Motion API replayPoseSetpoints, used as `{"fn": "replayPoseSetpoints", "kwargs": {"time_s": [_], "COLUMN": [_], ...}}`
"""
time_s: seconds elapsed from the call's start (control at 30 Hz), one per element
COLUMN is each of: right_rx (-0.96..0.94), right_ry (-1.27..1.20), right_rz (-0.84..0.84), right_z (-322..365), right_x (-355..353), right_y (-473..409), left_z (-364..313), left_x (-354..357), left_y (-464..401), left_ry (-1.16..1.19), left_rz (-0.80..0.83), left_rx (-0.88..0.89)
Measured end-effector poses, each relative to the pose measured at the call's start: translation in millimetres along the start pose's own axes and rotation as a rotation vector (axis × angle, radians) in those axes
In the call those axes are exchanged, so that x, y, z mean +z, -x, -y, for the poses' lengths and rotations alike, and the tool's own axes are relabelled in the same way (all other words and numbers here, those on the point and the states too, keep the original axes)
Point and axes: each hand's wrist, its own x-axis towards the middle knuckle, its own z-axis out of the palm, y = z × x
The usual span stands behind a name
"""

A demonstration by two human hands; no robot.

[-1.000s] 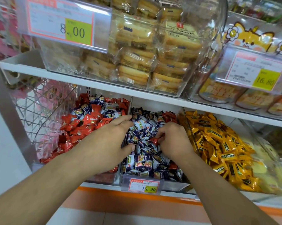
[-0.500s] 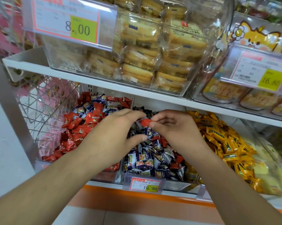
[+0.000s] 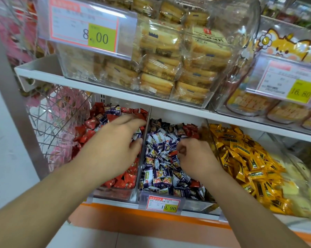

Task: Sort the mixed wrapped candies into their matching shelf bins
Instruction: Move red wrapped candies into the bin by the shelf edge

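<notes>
Three clear bins sit side by side on the lower shelf. The left bin holds red candies with a few blue-and-white ones mixed in. My left hand hovers over it, fingers spread near the divider, a blue-and-white candy lying between thumb and fingers. The middle bin holds blue-and-white candies with some red strays. My right hand is down in it, fingertips pinched on a red candy. The right bin holds yellow candies.
An upper shelf with clear tubs of packaged biscuits hangs low over the bins. Price tags are clipped at the front edge. A wire basket stands to the left. An orange strip runs below the shelf.
My hands met above the middle bin with a red candy, then parted. The left hand moved left over the red bin; the right hand dropped back into the blue-and-white candies.
</notes>
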Motion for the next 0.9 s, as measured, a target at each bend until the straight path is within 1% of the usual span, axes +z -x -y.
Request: {"fn": "replayPoseSetpoints", "kwargs": {"time_s": [0.07,0.13,0.23,0.3,0.33,0.43,0.5,0.6,0.77,0.9], "right_rx": [0.028,0.043,0.057,0.092,0.102,0.080,0.064,0.079,0.096,0.111], "right_ry": [0.024,0.016,-0.124,-0.244,-0.266,-0.154,-0.091,-0.070,-0.131,-0.116], "right_rz": [0.060,0.106,0.161,0.181,0.157,0.029,0.004,0.024,0.026,0.077], "right_z": [2.5,1.2,-3.7,-5.1,-6.6,-8.8,-8.5,-7.5,-12.3,-12.7], "right_x": [4.6,6.6,1.9,-3.4,-4.2,-0.9,4.2,9.9,14.3,16.0], "right_y": [0.8,2.0,2.0,1.9,0.9,-2.2,-3.6,-5.6,-10.5,-12.3], "left_z": [-6.7,-9.5,-8.0,-6.1,-5.6,-4.9,-4.7,-4.0,-3.7,-5.0], "left_x": [7.7,14.2,18.5,19.7,20.4,22.5,23.0,23.2,24.4,24.7], "left_y": [1.4,2.1,0.3,-0.9,-1.0,-0.2,0.1,0.2,0.5,0.3], "left_ry": [0.019,0.012,0.009,0.009,0.009,0.015,0.016,0.019,0.019,0.021], "left_rz": [0.098,0.173,0.219,0.225,0.224,0.215,0.215,0.217,0.222,0.223], "left_rx": [0.046,0.046,0.050,0.049,0.050,0.053,0.048,0.046,0.043,0.037]}}
